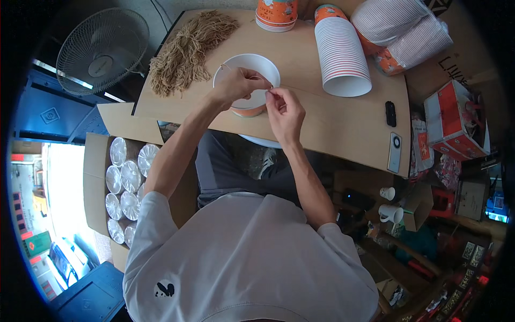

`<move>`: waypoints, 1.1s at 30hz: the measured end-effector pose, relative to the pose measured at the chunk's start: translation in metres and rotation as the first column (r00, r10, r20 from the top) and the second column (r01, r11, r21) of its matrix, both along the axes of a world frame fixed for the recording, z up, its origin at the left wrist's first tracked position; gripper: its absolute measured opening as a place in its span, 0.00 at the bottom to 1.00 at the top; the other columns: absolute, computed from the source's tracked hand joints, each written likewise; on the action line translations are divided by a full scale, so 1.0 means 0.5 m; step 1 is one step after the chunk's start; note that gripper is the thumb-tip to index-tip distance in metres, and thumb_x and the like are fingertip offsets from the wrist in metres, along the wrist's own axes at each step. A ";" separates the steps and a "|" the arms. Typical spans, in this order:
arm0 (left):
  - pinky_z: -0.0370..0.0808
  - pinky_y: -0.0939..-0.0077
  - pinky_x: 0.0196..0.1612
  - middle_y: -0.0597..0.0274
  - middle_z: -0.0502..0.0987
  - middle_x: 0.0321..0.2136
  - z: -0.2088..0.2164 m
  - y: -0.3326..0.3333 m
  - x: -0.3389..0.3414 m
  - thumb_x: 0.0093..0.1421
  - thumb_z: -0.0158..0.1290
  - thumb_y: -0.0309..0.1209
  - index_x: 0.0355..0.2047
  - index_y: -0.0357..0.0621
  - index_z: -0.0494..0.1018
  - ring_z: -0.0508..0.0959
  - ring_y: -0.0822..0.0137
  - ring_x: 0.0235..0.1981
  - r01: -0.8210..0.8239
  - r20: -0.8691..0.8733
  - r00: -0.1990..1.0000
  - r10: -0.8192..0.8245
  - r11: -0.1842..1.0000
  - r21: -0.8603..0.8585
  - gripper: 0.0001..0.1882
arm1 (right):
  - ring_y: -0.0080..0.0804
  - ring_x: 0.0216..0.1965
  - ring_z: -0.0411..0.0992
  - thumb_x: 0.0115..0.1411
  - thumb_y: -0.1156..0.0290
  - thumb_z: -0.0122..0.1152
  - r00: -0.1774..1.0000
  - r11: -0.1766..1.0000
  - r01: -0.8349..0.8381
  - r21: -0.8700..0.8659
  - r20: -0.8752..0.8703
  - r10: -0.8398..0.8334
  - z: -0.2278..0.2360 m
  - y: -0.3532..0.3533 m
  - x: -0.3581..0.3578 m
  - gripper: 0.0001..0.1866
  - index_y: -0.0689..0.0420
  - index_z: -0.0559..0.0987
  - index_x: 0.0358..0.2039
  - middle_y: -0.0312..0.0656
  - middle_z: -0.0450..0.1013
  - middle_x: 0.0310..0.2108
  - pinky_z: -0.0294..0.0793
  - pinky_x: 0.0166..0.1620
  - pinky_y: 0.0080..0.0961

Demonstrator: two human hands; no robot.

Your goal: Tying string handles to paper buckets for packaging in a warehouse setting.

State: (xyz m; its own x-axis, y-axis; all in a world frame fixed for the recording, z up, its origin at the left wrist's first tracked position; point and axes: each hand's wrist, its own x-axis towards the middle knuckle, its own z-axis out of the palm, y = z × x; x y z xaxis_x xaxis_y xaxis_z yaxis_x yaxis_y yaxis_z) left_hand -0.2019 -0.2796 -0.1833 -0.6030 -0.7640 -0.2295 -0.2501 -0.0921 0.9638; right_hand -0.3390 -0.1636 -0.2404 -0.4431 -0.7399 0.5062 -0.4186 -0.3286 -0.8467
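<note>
A white paper bucket [254, 60] with an orange printed outside stands at the table's near edge, mouth up. Over its near rim, my left hand [240, 86] and my right hand [287, 111] meet with fingertips pinched close together. A thin tan string [226, 66] pokes up beside my left hand, above the bucket's left rim. Between the fingertips the grip is tiny; it looks like string, though the fingers partly hide it. A heap of tan strings [188, 51] lies on the table beyond my left hand.
Nested paper buckets [343, 56] lie right of my hands; another stack [276, 15] stands at the back. Wrapped stacks [394, 24] fill the far right corner. A black object [390, 113] and a phone-like device [395, 152] lie at right. An open carton [96, 177] holds wrapped stacks; a fan [102, 51] stands left.
</note>
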 end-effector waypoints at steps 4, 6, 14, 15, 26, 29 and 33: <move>0.73 0.73 0.30 0.63 0.82 0.24 -0.005 -0.001 0.010 0.58 0.67 0.37 0.38 0.40 0.87 0.75 0.74 0.24 0.043 0.139 0.990 0.039 0.841 -0.540 0.14 | 0.24 0.25 0.75 0.63 0.74 0.72 0.996 0.999 -0.004 0.046 0.084 0.000 -0.001 0.000 0.006 0.07 0.61 0.82 0.38 0.39 0.79 0.29 0.74 0.30 0.25; 0.73 0.70 0.31 0.59 0.79 0.22 0.006 0.007 0.005 0.56 0.66 0.36 0.40 0.40 0.87 0.76 0.72 0.24 0.112 0.204 0.978 0.028 0.758 -0.643 0.15 | 0.25 0.27 0.77 0.64 0.73 0.71 0.994 0.995 0.038 0.088 0.103 -0.047 -0.002 0.001 0.005 0.07 0.62 0.82 0.38 0.40 0.80 0.28 0.76 0.32 0.26; 0.74 0.70 0.32 0.58 0.80 0.24 0.001 0.008 0.011 0.58 0.64 0.33 0.41 0.39 0.85 0.77 0.71 0.25 0.107 0.147 0.989 -0.018 0.773 -0.626 0.13 | 0.25 0.29 0.78 0.64 0.74 0.70 0.985 0.983 0.073 0.168 0.142 -0.097 0.012 -0.003 0.010 0.07 0.63 0.83 0.39 0.40 0.81 0.30 0.78 0.35 0.27; 0.75 0.70 0.32 0.57 0.82 0.26 -0.004 0.007 0.011 0.59 0.64 0.33 0.41 0.38 0.85 0.78 0.70 0.26 0.109 0.134 0.990 -0.030 0.773 -0.625 0.13 | 0.25 0.29 0.78 0.65 0.74 0.69 0.978 0.980 0.055 0.189 0.187 -0.091 0.009 -0.004 0.010 0.07 0.63 0.83 0.40 0.40 0.81 0.31 0.78 0.36 0.27; 0.79 0.68 0.39 0.53 0.84 0.31 -0.024 0.008 0.012 0.64 0.60 0.33 0.44 0.36 0.82 0.83 0.67 0.31 0.106 0.070 0.994 -0.080 0.812 -0.574 0.13 | 0.27 0.29 0.77 0.67 0.75 0.67 0.991 0.986 0.104 0.128 0.075 -0.114 0.013 -0.019 0.014 0.06 0.61 0.82 0.42 0.40 0.81 0.32 0.77 0.35 0.27; 0.79 0.68 0.40 0.54 0.83 0.31 -0.020 0.011 0.013 0.65 0.60 0.34 0.44 0.36 0.82 0.81 0.67 0.31 0.119 0.088 0.993 -0.083 0.808 -0.577 0.13 | 0.26 0.29 0.76 0.67 0.74 0.67 0.988 0.986 0.106 0.130 0.098 -0.119 0.013 -0.019 0.016 0.06 0.61 0.82 0.42 0.40 0.80 0.32 0.77 0.35 0.27; 0.78 0.68 0.40 0.55 0.83 0.32 -0.021 0.008 0.013 0.66 0.60 0.35 0.44 0.37 0.82 0.80 0.68 0.32 0.107 0.095 0.993 -0.066 0.835 -0.540 0.14 | 0.26 0.29 0.76 0.69 0.72 0.66 0.986 0.984 0.107 0.144 0.111 -0.124 0.008 -0.018 0.012 0.06 0.61 0.82 0.42 0.40 0.79 0.31 0.76 0.34 0.27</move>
State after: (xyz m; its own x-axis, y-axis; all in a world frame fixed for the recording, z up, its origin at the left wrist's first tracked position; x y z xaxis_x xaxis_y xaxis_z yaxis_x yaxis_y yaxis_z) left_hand -0.1953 -0.2754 -0.1940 -0.6705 -0.7237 0.1636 -0.3007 0.4666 0.8318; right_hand -0.3328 -0.1728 -0.2362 -0.5808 -0.7387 0.3421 -0.3404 -0.1613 -0.9263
